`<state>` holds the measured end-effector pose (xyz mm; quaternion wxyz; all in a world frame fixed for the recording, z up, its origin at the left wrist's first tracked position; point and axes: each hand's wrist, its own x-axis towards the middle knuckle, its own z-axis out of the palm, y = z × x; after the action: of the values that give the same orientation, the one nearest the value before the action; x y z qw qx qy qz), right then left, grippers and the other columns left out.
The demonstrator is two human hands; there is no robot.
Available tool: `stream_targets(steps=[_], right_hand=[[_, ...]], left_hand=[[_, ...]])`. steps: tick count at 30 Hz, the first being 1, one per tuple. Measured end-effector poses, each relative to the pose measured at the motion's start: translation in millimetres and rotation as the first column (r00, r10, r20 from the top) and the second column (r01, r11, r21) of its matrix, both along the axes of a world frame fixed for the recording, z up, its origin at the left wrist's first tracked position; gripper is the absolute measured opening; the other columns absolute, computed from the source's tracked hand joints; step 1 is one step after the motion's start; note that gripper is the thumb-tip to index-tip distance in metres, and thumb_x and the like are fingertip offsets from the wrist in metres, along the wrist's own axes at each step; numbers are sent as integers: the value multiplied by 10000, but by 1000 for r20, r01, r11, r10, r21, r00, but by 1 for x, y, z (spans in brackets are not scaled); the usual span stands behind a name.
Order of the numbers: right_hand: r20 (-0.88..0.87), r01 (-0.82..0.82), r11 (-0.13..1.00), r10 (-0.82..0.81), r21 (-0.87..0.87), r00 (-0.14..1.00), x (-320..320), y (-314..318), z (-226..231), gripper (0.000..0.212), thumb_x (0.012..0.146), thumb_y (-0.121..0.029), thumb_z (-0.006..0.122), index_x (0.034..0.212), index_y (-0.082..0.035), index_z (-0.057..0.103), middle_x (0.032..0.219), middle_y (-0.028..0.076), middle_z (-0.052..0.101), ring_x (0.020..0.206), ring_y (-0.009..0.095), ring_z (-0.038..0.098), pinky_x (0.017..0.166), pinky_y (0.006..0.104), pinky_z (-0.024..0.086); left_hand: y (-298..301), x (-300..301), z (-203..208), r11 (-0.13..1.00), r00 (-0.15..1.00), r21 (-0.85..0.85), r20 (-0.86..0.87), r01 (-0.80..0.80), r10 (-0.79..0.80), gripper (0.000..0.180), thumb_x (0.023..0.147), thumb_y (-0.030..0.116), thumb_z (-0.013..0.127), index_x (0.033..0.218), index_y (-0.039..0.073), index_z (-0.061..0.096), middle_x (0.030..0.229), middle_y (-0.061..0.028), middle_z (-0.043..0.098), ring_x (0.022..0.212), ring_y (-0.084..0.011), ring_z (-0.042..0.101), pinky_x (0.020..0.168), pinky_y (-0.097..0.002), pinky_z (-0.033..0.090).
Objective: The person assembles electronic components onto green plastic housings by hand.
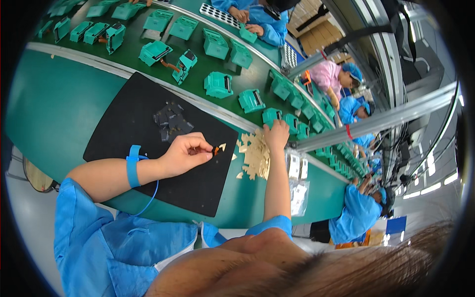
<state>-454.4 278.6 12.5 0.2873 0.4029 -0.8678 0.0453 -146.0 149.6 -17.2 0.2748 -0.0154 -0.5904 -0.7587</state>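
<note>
"While your left hand (186,154) pinches a small orange piece (215,151) just above the black mat (193,188), thumb and fingertips nearly closed, what should you watch for?"

"Your grip, first. Since you hold it by the very tips, with a pale sliver (222,147) just beside it, a slight roll of your thumb could let it fall. Whether the two are joined, you can't tell from this angle."

"And your right hand (277,134)?"

"Your fingers are partly bent at the near edge of a green holder (271,116) on the belt (131,55); whether you grip it or merely touch it, I cannot tell. If you tug it sideways, it could knock the holder next to it."

"What lies beside your reach?"

"Your right forearm runs close by the pile of cream pieces (255,153) on the table (49,99). A low sweep could scatter them."

"Anything on your left?"

"The blue cord (151,200) trails from your wristband (132,166) over the mat. Should you stretch that arm forward, the cord could snag and jerk your pinch. A careless wrist might also brush the dark pieces (171,119) heaped beyond your knuckles."
</note>
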Motion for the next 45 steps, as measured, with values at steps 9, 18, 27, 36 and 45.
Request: stream_targets(steps=[9,18,27,36,45], right_hand=[[624,-5,912,284,-410,728,14,16,26,276,834,-251,631,841,24,609,749,90,623,713,166,586,688,286,445],[462,205,923,345,-325,-817,182,55,25,309,906,-220,542,1110,12,545,1031,77,607,939,181,589,825,331,487],[795,-472,734,598,-489,107,186,43,82,147,772,-43,633,910,7,623,888,117,624,756,225,600,659,308,474],[775,-458,820,523,-343,355,171,65,71,89,700,19,681,755,-5,615,687,61,589,571,146,540,480,245,415],[792,-138,862,503,-487,346,167,70,39,141,712,17,702,694,-9,564,626,4,522,468,18,394,415,164,280]], left_hand=[[-1,-6,8,984,990,-138,-107,-110,95,154,756,42,711,895,8,654,806,-14,519,622,-52,480,531,-209,385],[-26,-10,45,427,764,-643,-603,-636,229,523,603,455,730,964,85,651,842,-44,534,703,-194,539,515,-277,448],[-22,-5,59,97,753,-748,-658,-656,13,460,650,476,697,986,163,657,940,-40,540,777,-211,563,584,-287,496],[15,-1,68,259,959,-927,-239,-273,156,325,641,251,725,893,66,639,984,-76,543,933,-246,556,640,-299,515],[50,7,54,205,983,-979,42,5,177,334,589,257,713,751,-21,621,819,-96,510,681,-207,559,512,-298,493]])
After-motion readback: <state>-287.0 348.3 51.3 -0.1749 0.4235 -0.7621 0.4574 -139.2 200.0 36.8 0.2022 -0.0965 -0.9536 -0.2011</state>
